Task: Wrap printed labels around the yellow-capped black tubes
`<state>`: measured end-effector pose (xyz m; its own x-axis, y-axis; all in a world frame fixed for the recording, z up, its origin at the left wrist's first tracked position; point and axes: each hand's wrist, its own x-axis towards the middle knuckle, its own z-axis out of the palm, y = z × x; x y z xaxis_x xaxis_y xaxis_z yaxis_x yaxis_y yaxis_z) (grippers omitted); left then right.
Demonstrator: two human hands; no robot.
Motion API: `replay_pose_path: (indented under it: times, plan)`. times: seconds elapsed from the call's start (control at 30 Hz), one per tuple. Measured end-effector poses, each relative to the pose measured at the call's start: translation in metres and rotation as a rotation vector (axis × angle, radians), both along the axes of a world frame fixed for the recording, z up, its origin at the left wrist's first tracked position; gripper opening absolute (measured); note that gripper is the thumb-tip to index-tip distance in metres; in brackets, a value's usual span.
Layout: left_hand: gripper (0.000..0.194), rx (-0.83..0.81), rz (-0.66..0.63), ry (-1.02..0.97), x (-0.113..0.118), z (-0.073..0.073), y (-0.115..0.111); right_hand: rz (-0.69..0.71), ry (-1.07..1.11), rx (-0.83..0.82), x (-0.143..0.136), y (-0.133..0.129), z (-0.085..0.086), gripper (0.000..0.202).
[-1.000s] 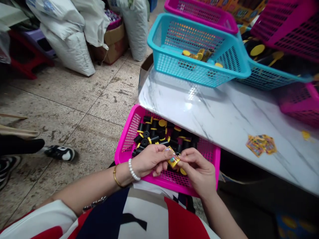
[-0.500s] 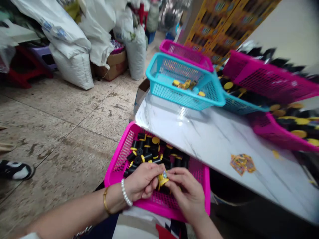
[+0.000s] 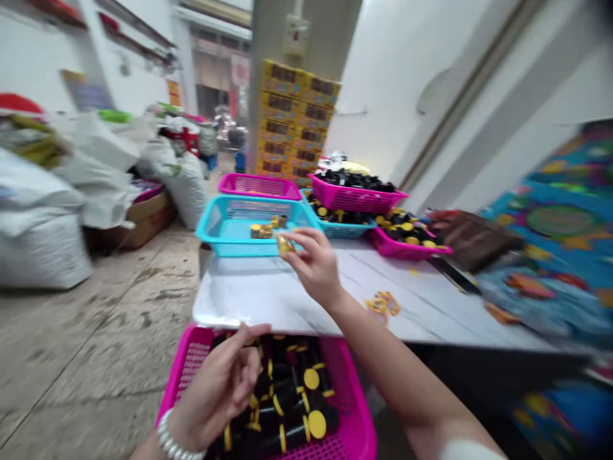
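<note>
My right hand (image 3: 316,265) reaches out over the table, its fingers pinching a small yellow cylinder (image 3: 285,245) at the near rim of the blue basket (image 3: 225,246). Inside that basket lie several like yellow pieces (image 3: 261,231). My left hand (image 3: 223,377), with a pearl bracelet on the wrist, hangs over the pink basket (image 3: 360,421) in front of me. Its fingers are apart and partly curled, with nothing seen in them. Black cylinders with yellow ends (image 3: 287,390) fill the pink basket.
Printed yellow stickers (image 3: 383,305) lie on the white marbled table (image 3: 249,300). Further back stand a pink basket of black parts (image 3: 357,195) and a pink basket of black and yellow parts (image 3: 407,252). Yellow boxes (image 3: 297,124) are stacked behind. White sacks (image 3: 36,223) stand on the left floor.
My right hand has moved away from the left, carrying the yellow cylinder forward to the blue basket. My left hand has let go of it. The view has tilted up.
</note>
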<state>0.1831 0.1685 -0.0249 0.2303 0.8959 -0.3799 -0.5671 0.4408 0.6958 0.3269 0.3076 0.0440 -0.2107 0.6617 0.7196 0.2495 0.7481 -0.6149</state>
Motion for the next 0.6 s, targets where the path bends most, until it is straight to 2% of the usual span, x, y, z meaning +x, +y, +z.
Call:
replay_pose_path:
  times: [0.07, 0.13, 0.23, 0.3, 0.37, 0.4, 0.5, 0.6]
  plan:
    - [0.052, 0.007, 0.002, 0.129, 0.003, -0.01, -0.004, -0.063, -0.093, -0.004, 0.004, 0.029, 0.009, 0.032]
    - [0.054, 0.029, -0.036, 0.321, 0.006, -0.027, -0.018, -0.12, -0.215, 0.005, 0.021, 0.035, 0.004, 0.023]
    - [0.052, 0.025, -0.071, 0.511, 0.005, -0.053, -0.045, -0.28, -0.356, 0.059, 0.074, 0.002, -0.021, 0.016]
    - [0.05, -0.022, -0.092, 0.532, 0.003, -0.064, -0.059, -0.51, -0.364, 0.012, 0.123, -0.027, -0.04, 0.016]
    - [0.049, -0.065, -0.139, 0.523, 0.0, -0.068, -0.062, -0.727, -0.405, -0.093, 0.17, -0.047, -0.057, 0.017]
    - [0.048, -0.069, -0.169, 0.52, 0.0, -0.068, -0.061, -0.791, -0.433, -0.149, 0.188, -0.053, -0.065, 0.018]
    - [0.045, -0.015, -0.269, 0.513, 0.005, -0.063, -0.047, -0.812, -0.494, -0.263, 0.219, -0.058, -0.085, 0.022]
    - [0.045, 0.078, -0.305, 0.509, 0.02, -0.052, -0.033, -0.784, -0.505, -0.225, 0.223, -0.053, -0.092, 0.022]
